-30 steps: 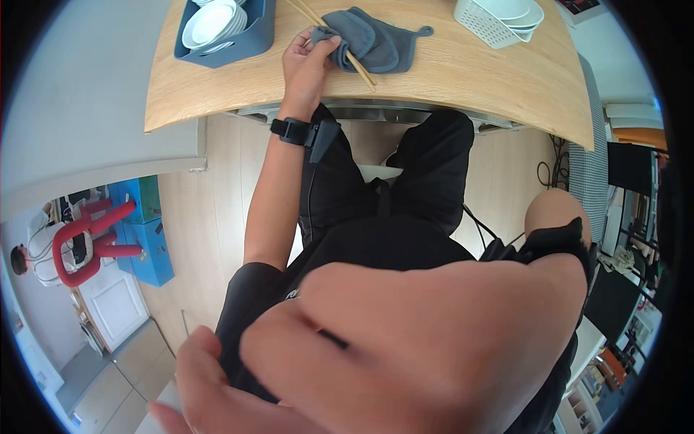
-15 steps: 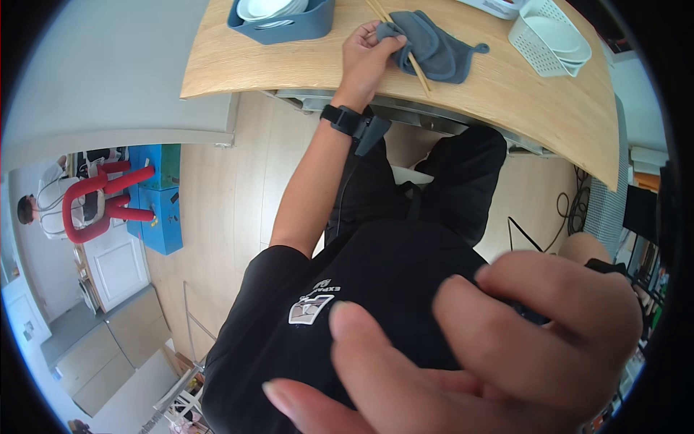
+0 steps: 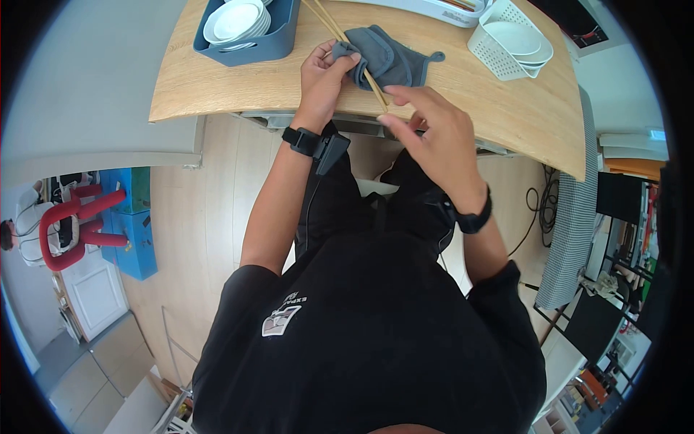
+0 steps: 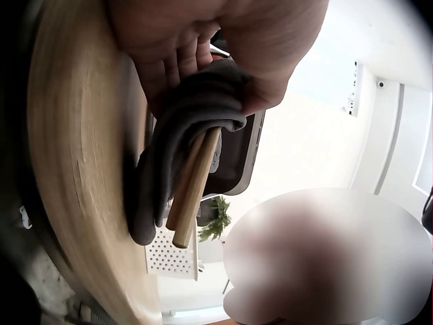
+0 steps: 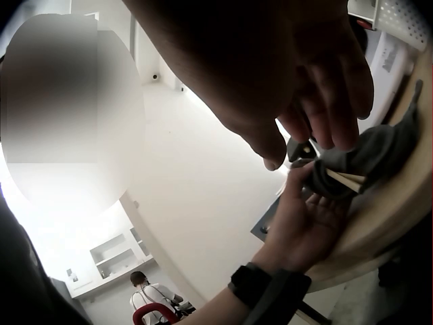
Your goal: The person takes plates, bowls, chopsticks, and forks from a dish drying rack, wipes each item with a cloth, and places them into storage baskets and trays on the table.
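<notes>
My left hand point(image 3: 322, 81) grips a folded grey cloth point(image 3: 397, 61) wrapped around a pair of wooden chopsticks point(image 3: 374, 87). The left wrist view shows the chopsticks point(image 4: 196, 193) sticking out of the rolled cloth point(image 4: 159, 162), under the thumb. Much of the cloth hangs out to the right, with a small loop at its corner. My right hand point(image 3: 442, 137) hovers at the chopsticks' near ends, thumb and forefinger apart. Seen from the right wrist, the right hand's fingers point(image 5: 325, 101) are loosely bent and hold nothing, just above the cloth point(image 5: 389, 152).
A blue-grey bin point(image 3: 271, 40) with stacked white bowls point(image 3: 235, 22) stands at the table's back left. On the right is a white perforated basket point(image 3: 497, 58) holding dishes. A long white tray point(image 3: 434, 9) lies along the back. The wooden table's point(image 3: 195, 94) front edge runs near the hands.
My right hand has moved from close before the head camera out to the chopstick ends over the table's front edge. The left hand keeps its hold on cloth and chopsticks.
</notes>
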Demonstrator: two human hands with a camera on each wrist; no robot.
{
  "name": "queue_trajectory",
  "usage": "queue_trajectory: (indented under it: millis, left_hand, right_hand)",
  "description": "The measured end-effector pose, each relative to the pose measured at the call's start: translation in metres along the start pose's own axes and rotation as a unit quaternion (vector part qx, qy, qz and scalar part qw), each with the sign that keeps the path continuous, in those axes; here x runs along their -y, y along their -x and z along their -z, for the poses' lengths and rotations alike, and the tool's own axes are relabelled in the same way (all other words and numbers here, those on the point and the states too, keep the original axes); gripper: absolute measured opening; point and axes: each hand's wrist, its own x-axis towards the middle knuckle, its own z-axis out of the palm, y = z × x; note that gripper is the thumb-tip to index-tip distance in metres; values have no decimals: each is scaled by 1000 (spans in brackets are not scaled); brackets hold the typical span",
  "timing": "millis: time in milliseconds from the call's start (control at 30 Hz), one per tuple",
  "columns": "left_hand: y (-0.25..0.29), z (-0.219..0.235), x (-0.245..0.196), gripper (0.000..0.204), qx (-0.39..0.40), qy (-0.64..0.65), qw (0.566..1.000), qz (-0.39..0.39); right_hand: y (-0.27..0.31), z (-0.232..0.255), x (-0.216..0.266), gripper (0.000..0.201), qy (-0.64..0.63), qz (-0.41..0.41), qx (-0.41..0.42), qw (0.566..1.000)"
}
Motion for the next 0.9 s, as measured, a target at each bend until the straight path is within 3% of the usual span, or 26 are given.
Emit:
queue_trajectory:
  millis: [33,167,233,467,667,733,900]
  left_hand:
    - [2,-1,0,41,4,1,1000,1]
    - [2,-4,-3,39,-6,0,1000,17]
    - [1,-3,-2,37,15,2,1000,4]
    - [5,-4,-5,37,5,-3,1000,5]
    - [2,-3,-3,37,10,-19,1000,12]
    - [3,-2,-3,36,8,-18,1000,15]
    - [3,-2,-3,32,10,1,1000,18]
  right_hand:
    - [7,-10,-13,33,-9,-72,-34,997]
    - [20,-40,-32,33,-49,-135,-48,989]
    - [17,-49,-37,37,-134,-154,-25,979]
    - [6,-57,-51,33,-72,-155,-51,984]
    - [8,-66,-52,27,-154,-136,-93,974]
    - [8,-63,-49,25,-175,-171,-78,966]
    - [12,-54,-50,27,-162,-171,-61,970]
